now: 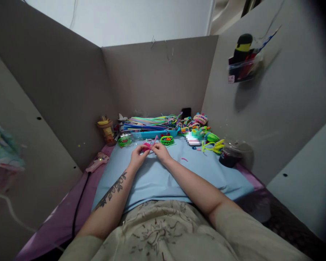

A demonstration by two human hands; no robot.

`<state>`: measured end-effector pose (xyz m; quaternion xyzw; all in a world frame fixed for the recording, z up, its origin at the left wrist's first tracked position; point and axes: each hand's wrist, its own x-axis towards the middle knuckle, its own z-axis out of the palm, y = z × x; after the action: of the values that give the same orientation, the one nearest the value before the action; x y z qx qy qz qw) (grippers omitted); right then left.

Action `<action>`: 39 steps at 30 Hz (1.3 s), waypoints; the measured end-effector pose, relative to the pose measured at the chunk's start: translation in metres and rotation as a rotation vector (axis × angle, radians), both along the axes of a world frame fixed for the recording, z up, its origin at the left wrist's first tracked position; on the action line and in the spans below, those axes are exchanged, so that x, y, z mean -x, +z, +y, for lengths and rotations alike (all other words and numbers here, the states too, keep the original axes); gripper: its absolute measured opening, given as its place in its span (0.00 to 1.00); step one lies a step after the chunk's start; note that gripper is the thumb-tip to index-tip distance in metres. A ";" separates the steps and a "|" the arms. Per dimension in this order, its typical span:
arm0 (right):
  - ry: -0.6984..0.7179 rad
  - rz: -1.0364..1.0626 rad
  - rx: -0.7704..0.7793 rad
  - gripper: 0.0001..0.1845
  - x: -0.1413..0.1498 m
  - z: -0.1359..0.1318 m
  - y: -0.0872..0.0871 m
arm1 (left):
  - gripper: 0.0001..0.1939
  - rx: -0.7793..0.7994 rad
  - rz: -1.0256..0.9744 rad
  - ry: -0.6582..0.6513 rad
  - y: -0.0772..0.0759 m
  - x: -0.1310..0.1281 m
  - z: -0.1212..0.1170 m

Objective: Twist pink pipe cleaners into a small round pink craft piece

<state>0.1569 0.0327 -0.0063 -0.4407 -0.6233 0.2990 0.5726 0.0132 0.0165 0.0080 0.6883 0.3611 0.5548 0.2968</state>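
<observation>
Both my hands meet over the light blue mat (152,177) in the middle of the table. My left hand (138,155) and my right hand (161,150) are closed in a pinch on a small pink pipe-cleaner piece (148,145) held between them. A thin pink stem sticks up from it. Just beyond my fingers lie a green ring with orange beads (167,140) and a green pipe-cleaner figure (125,140). A loose pink scrap (184,159) lies on the mat to the right of my right hand.
A blue tray (159,133) with several coloured pipe cleaners stands at the back. Finished colourful pieces (203,136) crowd the back right. A dark lidded cup (230,155) stands at the right, a small jar (108,132) and a pink glue gun (97,162) at the left. Grey partition walls enclose the desk.
</observation>
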 end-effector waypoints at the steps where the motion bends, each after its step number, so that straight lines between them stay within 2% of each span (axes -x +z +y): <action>1: 0.012 -0.001 0.013 0.22 -0.001 0.000 0.001 | 0.11 0.011 -0.004 0.015 0.000 0.000 0.000; 4: 0.002 0.045 0.065 0.19 -0.014 0.004 0.008 | 0.11 0.042 -0.024 0.051 0.000 0.000 0.000; 7: -0.212 0.029 -0.009 0.10 -0.037 0.012 0.013 | 0.12 0.064 -0.031 0.031 -0.001 0.001 -0.001; 9: -0.288 -0.090 -0.072 0.13 -0.052 0.017 0.014 | 0.13 0.074 -0.034 -0.011 -0.002 0.000 -0.002; 11: -0.283 -0.183 -0.072 0.18 -0.061 0.021 0.012 | 0.13 0.101 -0.049 -0.074 -0.001 0.000 -0.004; 15: -0.291 -0.282 -0.082 0.09 -0.063 0.027 0.007 | 0.13 0.192 -0.065 -0.224 0.003 0.000 -0.009; 17: -0.293 -0.304 -0.111 0.07 -0.060 0.026 0.006 | 0.14 0.210 -0.066 -0.247 0.004 -0.001 -0.010; 20: -0.285 -0.316 -0.216 0.07 -0.057 0.020 0.010 | 0.13 0.173 -0.069 -0.172 0.004 0.000 -0.007; 26: -0.305 -0.185 -0.377 0.07 -0.044 -0.002 0.026 | 0.07 -0.022 0.109 0.156 0.000 0.004 -0.002; 31: -0.259 -0.142 -0.437 0.06 -0.033 -0.013 0.032 | 0.06 -0.044 0.226 0.179 -0.002 0.003 -0.002; 36: -0.325 -0.086 -0.463 0.07 -0.037 -0.015 0.034 | 0.06 -0.024 0.254 0.236 -0.003 0.003 -0.002; 39: -0.314 -0.094 -0.455 0.07 -0.040 -0.015 0.035 | 0.06 -0.021 0.277 0.244 -0.005 0.005 -0.001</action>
<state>0.1964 0.0173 0.0285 -0.4054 -0.6244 0.0384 0.6666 0.0085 0.0152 0.0032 0.7121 0.4737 0.4904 0.1674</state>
